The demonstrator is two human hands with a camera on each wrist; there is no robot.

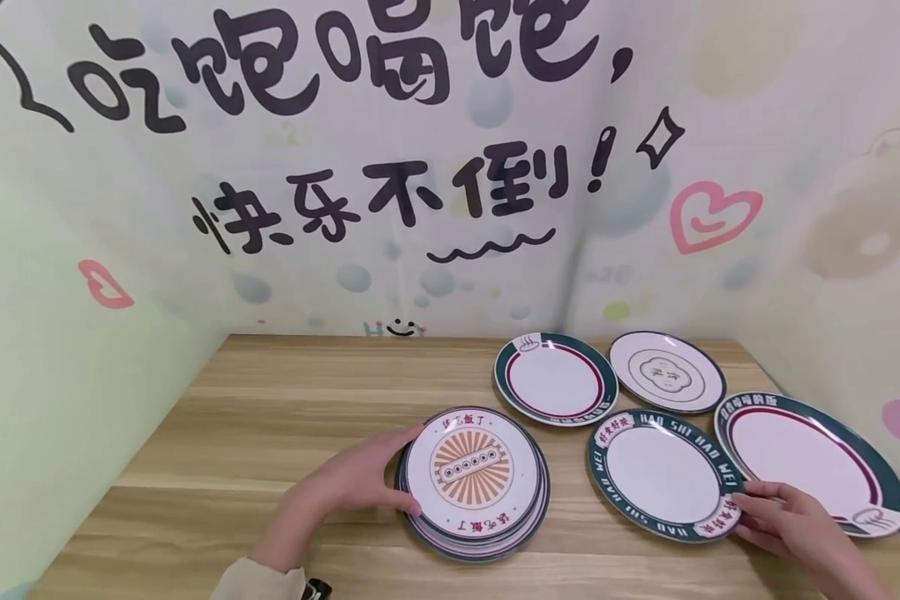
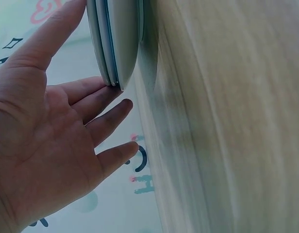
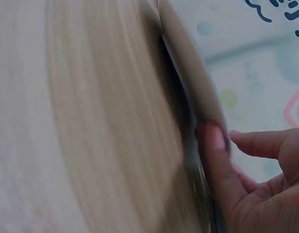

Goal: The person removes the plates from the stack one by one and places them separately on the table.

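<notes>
Against the near-left side of a stack of round plates [image 1: 471,521] rests my left hand [image 1: 352,475]. Its thumb lies at the near rim and the other fingers reach behind the far rim. In the left wrist view the fingers [image 2: 108,124] are spread and fairly straight; some touch the plate edges. The top plate is white with an orange sunburst. My right hand [image 1: 791,521] pinches the right rim of a green-rimmed plate [image 1: 663,471] lettered "HAO SHI HAO WEI". In the right wrist view a dark gap shows beneath that plate's edge [image 3: 193,68].
Around the pinched plate lie a green-and-red-rimmed plate [image 1: 555,379], a white plate with a face drawing [image 1: 701,392] and a large green-rimmed oval plate [image 1: 802,458]. The wooden table [image 1: 270,400] meets a printed wall [image 1: 330,283] behind.
</notes>
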